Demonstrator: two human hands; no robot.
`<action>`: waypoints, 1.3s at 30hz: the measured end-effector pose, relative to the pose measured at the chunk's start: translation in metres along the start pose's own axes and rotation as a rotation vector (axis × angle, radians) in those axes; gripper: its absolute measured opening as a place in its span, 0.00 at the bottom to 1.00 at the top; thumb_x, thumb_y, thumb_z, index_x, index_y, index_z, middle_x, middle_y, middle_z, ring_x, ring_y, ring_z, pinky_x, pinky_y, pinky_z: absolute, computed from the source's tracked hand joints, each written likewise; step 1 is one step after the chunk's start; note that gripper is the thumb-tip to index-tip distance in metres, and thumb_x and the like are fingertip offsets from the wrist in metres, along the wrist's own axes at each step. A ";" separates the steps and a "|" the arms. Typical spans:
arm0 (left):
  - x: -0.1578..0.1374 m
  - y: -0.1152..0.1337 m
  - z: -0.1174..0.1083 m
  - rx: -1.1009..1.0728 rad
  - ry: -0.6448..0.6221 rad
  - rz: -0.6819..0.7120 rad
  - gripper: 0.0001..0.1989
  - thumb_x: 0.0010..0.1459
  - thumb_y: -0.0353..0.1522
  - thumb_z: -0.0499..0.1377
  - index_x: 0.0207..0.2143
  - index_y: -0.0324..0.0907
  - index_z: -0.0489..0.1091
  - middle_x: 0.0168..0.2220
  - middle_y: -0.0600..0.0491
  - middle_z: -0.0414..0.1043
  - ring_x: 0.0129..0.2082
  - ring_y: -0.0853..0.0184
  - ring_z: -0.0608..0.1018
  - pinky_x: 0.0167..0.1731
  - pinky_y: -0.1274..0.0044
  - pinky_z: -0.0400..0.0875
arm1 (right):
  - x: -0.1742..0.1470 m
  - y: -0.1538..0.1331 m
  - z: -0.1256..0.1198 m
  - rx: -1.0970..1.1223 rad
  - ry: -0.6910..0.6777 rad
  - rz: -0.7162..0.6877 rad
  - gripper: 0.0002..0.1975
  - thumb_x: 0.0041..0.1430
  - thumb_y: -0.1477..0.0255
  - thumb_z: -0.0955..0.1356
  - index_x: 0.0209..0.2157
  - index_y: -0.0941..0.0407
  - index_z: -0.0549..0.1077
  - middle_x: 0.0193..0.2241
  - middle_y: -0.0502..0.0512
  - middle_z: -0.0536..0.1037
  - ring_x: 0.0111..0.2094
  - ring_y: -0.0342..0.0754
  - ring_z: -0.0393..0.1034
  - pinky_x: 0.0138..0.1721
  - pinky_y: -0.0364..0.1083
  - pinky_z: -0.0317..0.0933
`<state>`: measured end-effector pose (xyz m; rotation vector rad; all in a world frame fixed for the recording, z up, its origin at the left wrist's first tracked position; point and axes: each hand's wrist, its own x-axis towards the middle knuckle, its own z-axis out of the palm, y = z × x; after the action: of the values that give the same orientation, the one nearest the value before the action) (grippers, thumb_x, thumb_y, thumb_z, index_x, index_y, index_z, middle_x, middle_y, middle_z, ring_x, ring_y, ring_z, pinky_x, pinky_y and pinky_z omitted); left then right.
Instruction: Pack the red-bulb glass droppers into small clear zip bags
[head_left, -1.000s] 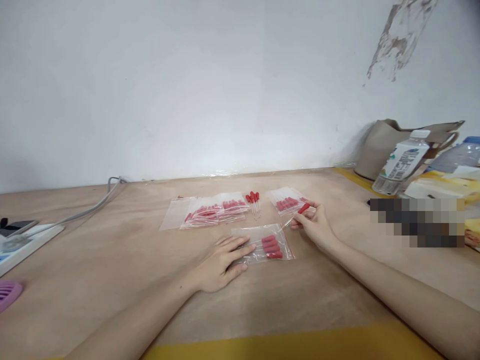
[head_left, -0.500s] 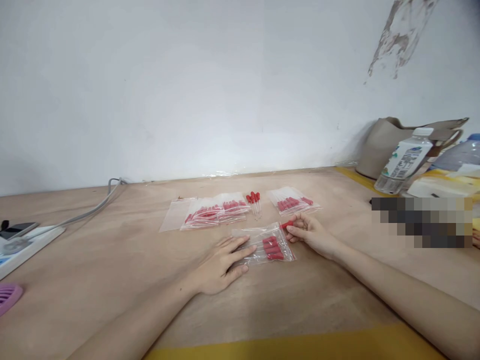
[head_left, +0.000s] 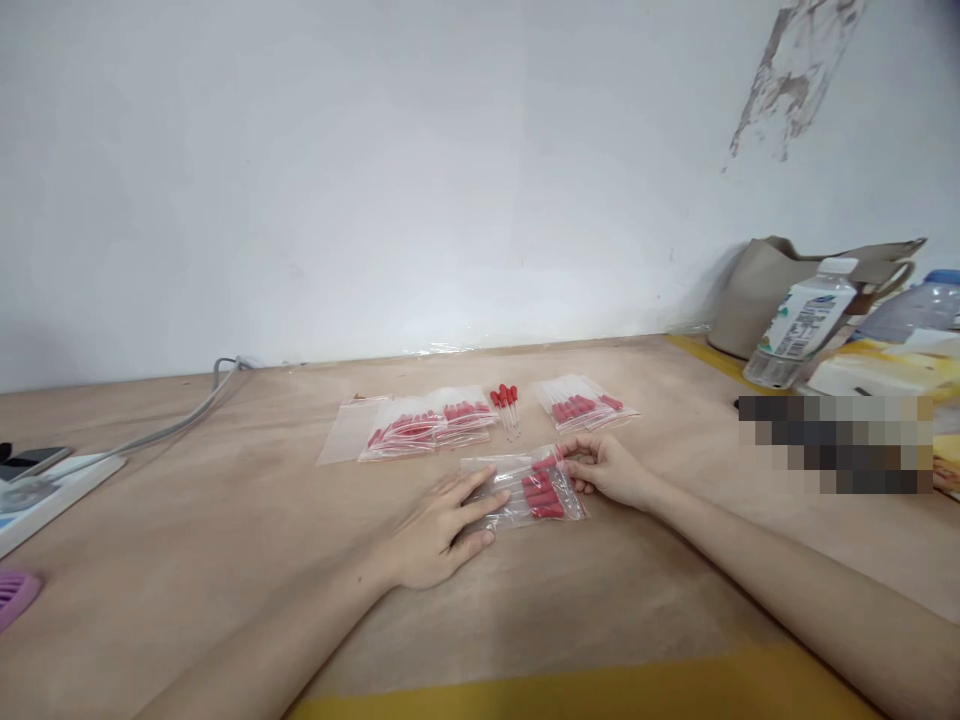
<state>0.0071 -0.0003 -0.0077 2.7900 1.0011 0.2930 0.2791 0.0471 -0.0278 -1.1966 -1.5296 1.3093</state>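
A clear zip bag point(head_left: 510, 512) lies flat in front of me with several red-bulbed droppers point(head_left: 543, 496) in it, bulbs toward its right end. My left hand point(head_left: 442, 525) rests on the bag's left part, fingers spread and pressing it to the table. At the open right end, my right hand point(head_left: 600, 468) has thumb and fingers closed at the tail of another red-bulbed dropper point(head_left: 549, 460), whose bulb is now mostly inside the bag along its far edge. The fingertips are partly hidden by the bag's edge.
Behind lie filled bags point(head_left: 420, 425), loose droppers point(head_left: 505, 400) and another filled bag point(head_left: 585, 402). A bottle point(head_left: 802, 320), a beige bag point(head_left: 739, 295) and a blurred patch are on the right. A power strip point(head_left: 67, 490) with a cable and a purple object point(head_left: 15, 598) are left.
My right hand has moved slightly left, and the dropper's red bulb has slid from outside the bag's end into it. The left hand stays in place on the bag.
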 end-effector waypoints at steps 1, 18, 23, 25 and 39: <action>0.000 0.000 0.000 -0.003 0.006 0.003 0.23 0.63 0.38 0.47 0.59 0.53 0.49 0.63 0.54 0.39 0.60 0.59 0.52 0.56 0.63 0.51 | 0.000 -0.001 0.001 -0.013 -0.006 0.000 0.13 0.41 0.65 0.71 0.29 0.58 0.71 0.16 0.45 0.70 0.16 0.37 0.61 0.18 0.38 0.55; 0.000 0.000 -0.001 -0.018 0.007 0.001 0.22 0.63 0.38 0.47 0.59 0.52 0.50 0.63 0.53 0.41 0.61 0.58 0.51 0.56 0.62 0.51 | 0.000 0.000 0.007 -0.157 0.173 -0.082 0.14 0.53 0.60 0.62 0.35 0.56 0.69 0.24 0.49 0.74 0.17 0.39 0.62 0.19 0.40 0.58; 0.000 0.002 -0.003 -0.025 -0.006 -0.016 0.22 0.63 0.38 0.46 0.59 0.53 0.50 0.62 0.54 0.43 0.60 0.59 0.52 0.56 0.62 0.50 | -0.009 -0.007 0.012 -0.010 -0.091 0.039 0.15 0.46 0.60 0.68 0.31 0.58 0.71 0.25 0.52 0.76 0.21 0.42 0.68 0.25 0.42 0.63; 0.000 0.001 -0.003 -0.032 -0.006 -0.013 0.22 0.63 0.38 0.47 0.59 0.53 0.50 0.63 0.54 0.42 0.60 0.58 0.52 0.56 0.62 0.51 | -0.011 -0.008 0.015 0.049 -0.156 0.020 0.15 0.44 0.61 0.70 0.29 0.58 0.71 0.27 0.52 0.77 0.27 0.44 0.70 0.29 0.43 0.64; -0.005 -0.042 -0.013 0.171 0.666 -0.309 0.17 0.61 0.36 0.47 0.52 0.46 0.61 0.57 0.52 0.55 0.59 0.61 0.55 0.57 0.66 0.51 | 0.027 -0.040 -0.043 0.357 0.450 -0.159 0.03 0.52 0.73 0.63 0.32 0.56 0.66 0.29 0.55 0.76 0.29 0.46 0.72 0.28 0.45 0.67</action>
<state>-0.0253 0.0296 -0.0052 2.6552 1.6312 1.1878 0.3062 0.0832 0.0183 -1.0279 -0.9970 1.0618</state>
